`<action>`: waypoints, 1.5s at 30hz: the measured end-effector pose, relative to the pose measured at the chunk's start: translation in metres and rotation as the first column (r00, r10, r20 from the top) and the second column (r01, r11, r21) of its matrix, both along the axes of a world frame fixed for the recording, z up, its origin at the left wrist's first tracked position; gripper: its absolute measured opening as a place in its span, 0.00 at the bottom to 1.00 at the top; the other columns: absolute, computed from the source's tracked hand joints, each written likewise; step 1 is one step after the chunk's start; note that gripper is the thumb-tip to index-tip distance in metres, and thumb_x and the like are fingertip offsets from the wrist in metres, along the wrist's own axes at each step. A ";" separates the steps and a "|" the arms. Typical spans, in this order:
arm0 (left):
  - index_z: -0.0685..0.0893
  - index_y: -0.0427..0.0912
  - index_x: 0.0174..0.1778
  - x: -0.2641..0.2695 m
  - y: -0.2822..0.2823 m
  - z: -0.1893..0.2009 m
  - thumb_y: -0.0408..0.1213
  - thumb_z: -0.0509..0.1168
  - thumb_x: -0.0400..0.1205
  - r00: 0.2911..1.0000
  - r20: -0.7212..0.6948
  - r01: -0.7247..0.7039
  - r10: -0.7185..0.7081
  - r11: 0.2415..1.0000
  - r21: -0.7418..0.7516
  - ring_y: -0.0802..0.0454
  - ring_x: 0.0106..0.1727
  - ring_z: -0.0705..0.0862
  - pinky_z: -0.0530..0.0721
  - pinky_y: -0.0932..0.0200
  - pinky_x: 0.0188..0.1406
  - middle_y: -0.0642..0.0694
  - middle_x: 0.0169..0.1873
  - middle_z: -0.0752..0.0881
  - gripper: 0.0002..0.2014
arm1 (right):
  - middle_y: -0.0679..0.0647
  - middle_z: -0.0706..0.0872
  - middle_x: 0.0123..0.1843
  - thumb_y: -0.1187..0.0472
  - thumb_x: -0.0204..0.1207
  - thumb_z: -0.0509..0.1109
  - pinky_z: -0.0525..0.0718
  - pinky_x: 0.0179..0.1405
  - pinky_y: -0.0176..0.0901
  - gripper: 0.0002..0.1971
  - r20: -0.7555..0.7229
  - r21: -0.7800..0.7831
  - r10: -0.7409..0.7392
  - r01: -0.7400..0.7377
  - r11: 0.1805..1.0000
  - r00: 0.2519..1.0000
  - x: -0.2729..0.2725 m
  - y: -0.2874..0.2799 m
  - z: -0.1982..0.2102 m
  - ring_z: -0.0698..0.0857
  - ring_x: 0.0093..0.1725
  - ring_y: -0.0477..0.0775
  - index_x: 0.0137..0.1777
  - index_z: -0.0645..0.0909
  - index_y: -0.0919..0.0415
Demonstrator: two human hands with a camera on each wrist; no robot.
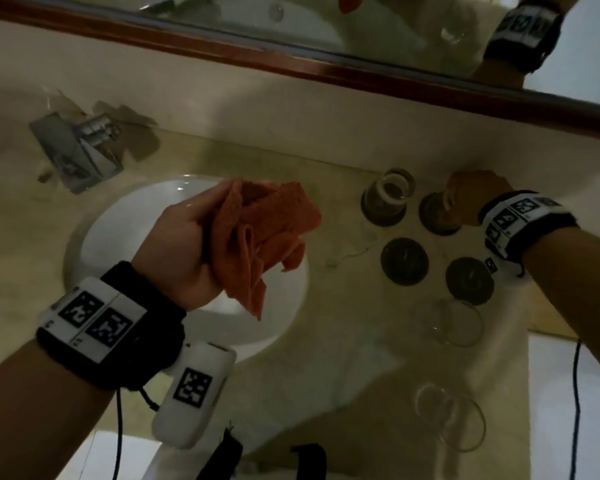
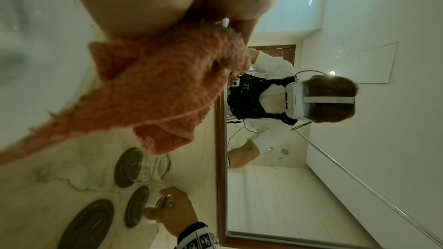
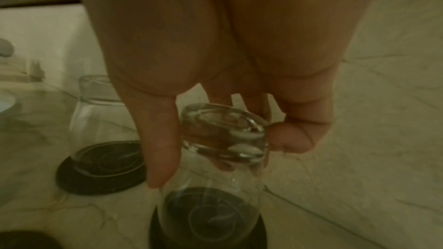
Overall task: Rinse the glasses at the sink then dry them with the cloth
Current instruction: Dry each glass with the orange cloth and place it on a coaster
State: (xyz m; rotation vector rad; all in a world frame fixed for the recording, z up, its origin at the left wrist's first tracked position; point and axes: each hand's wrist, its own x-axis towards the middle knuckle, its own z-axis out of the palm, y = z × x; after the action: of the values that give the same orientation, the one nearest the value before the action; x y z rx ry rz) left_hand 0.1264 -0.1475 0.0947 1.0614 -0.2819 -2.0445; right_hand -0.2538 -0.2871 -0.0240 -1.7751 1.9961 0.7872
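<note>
Left hand (image 1: 184, 247) raised at centre-left of the head view, palm turned up, wrist bent back, fingers curled round a bunched orange cloth (image 1: 267, 233) held above the white sink (image 1: 94, 237). Cloth folds hanging loose toward the lower right of the fist.

Right hand (image 1: 475, 195) reaching in from the right edge of the head view, forearm stretched across the marble counter (image 1: 343, 341), knuckles up. Thumb and fingers (image 3: 160, 139) closed on the thick base of an upturned glass (image 3: 215, 168), rim down on or just over a dark coaster (image 3: 208, 234); cannot tell whether touching. Second upturned glass (image 3: 100, 120) on its own coaster (image 3: 95, 177), just to the left in the right wrist view.

Two bare dark coasters (image 1: 404, 261) lower in the head view, near the right wrist. Two more clear glasses (image 1: 454, 320) toward the lower right of that frame, faint and blurred. Wood-framed mirror (image 1: 291, 60) across the top.
</note>
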 end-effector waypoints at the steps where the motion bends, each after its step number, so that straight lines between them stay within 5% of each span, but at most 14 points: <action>1: 0.75 0.30 0.75 -0.001 0.000 -0.001 0.50 0.54 0.85 1.000 0.006 0.001 -0.001 1.000 -0.005 0.32 0.63 0.87 0.91 0.47 0.50 0.29 0.69 0.83 0.29 | 0.67 0.80 0.68 0.47 0.70 0.81 0.80 0.68 0.65 0.35 -0.003 -0.003 0.004 -0.004 1.000 1.000 0.000 -0.002 -0.001 0.80 0.66 0.70 0.71 0.74 0.65; 9: 0.75 0.32 0.76 -0.017 -0.001 -0.003 0.49 0.52 0.89 1.000 -0.004 0.017 -0.017 1.000 0.016 0.33 0.64 0.87 0.91 0.45 0.53 0.32 0.69 0.84 0.27 | 0.70 0.71 0.76 0.39 0.64 0.82 0.77 0.70 0.68 0.54 0.083 -0.145 -0.078 0.089 0.985 0.993 -0.007 0.021 0.011 0.74 0.71 0.76 0.82 0.59 0.64; 14: 0.73 0.32 0.77 -0.026 0.001 -0.004 0.49 0.50 0.90 0.996 0.023 0.081 -0.081 0.997 -0.009 0.31 0.62 0.88 0.91 0.45 0.53 0.31 0.68 0.84 0.28 | 0.70 0.77 0.70 0.46 0.70 0.80 0.79 0.67 0.67 0.40 0.360 -0.453 -0.072 0.242 0.858 0.930 0.002 0.096 0.043 0.78 0.67 0.74 0.77 0.71 0.65; 18: 0.76 0.34 0.73 -0.034 0.005 -0.008 0.49 0.49 0.91 0.993 0.018 0.118 -0.118 0.993 -0.020 0.31 0.68 0.85 0.90 0.43 0.55 0.32 0.70 0.83 0.25 | 0.61 0.84 0.64 0.38 0.70 0.76 0.83 0.63 0.58 0.34 0.428 -0.299 -0.116 0.262 0.918 0.896 0.005 0.159 0.046 0.84 0.60 0.64 0.70 0.78 0.59; 21: 0.80 0.35 0.66 -0.039 0.009 -0.009 0.49 0.49 0.90 0.988 0.015 0.151 -0.151 0.988 -0.029 0.32 0.70 0.83 0.87 0.41 0.62 0.33 0.71 0.83 0.23 | 0.57 0.82 0.66 0.24 0.62 0.69 0.83 0.65 0.56 0.44 0.408 -0.149 -0.151 0.229 0.962 0.900 0.006 0.190 0.035 0.83 0.63 0.61 0.71 0.78 0.55; 26: 0.81 0.34 0.63 -0.042 0.017 -0.008 0.49 0.49 0.90 0.985 0.021 0.172 -0.171 0.984 -0.051 0.31 0.70 0.83 0.86 0.39 0.63 0.32 0.71 0.83 0.23 | 0.58 0.74 0.79 0.36 0.63 0.81 0.79 0.72 0.61 0.47 0.377 0.008 -0.195 0.208 0.978 0.905 0.007 0.210 0.017 0.78 0.73 0.63 0.80 0.69 0.54; 33: 0.81 0.35 0.62 -0.042 0.025 -0.009 0.48 0.50 0.90 0.982 0.066 0.183 -0.179 0.982 -0.053 0.32 0.66 0.86 0.86 0.39 0.62 0.32 0.69 0.84 0.22 | 0.57 0.78 0.75 0.42 0.62 0.85 0.80 0.72 0.61 0.47 0.328 0.022 -0.177 0.180 0.983 0.928 0.000 0.202 0.008 0.79 0.71 0.63 0.79 0.70 0.53; 39: 0.82 0.35 0.60 -0.035 0.033 -0.011 0.47 0.52 0.89 0.981 0.093 0.178 -0.169 0.980 -0.088 0.34 0.64 0.88 0.83 0.36 0.66 0.35 0.66 0.87 0.20 | 0.58 0.81 0.71 0.39 0.62 0.83 0.78 0.68 0.51 0.42 0.326 -0.079 -0.107 0.139 0.987 0.939 0.008 0.199 0.035 0.81 0.67 0.62 0.75 0.76 0.55; 43: 0.83 0.36 0.57 -0.031 0.033 -0.010 0.46 0.52 0.90 0.985 0.067 0.166 -0.160 0.981 -0.096 0.34 0.66 0.87 0.82 0.34 0.67 0.35 0.68 0.85 0.20 | 0.56 0.83 0.62 0.41 0.60 0.85 0.85 0.60 0.53 0.37 0.490 -0.268 -0.058 0.214 0.939 0.870 0.037 0.200 0.075 0.86 0.54 0.59 0.68 0.80 0.52; 45: 0.83 0.36 0.56 -0.030 0.031 -0.010 0.46 0.52 0.89 0.985 0.060 0.166 -0.160 0.980 -0.112 0.34 0.67 0.86 0.78 0.33 0.70 0.36 0.67 0.86 0.19 | 0.50 0.83 0.59 0.42 0.59 0.84 0.87 0.55 0.47 0.36 0.612 -0.320 -0.016 0.266 0.909 0.791 0.059 0.203 0.093 0.87 0.51 0.55 0.67 0.80 0.52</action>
State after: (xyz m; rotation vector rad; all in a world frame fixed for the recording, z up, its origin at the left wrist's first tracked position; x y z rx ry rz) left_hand 0.0964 -0.1163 0.0847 1.0479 -0.5233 -2.1192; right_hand -0.1951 -0.0841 0.0695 -1.7385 1.8746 -0.2511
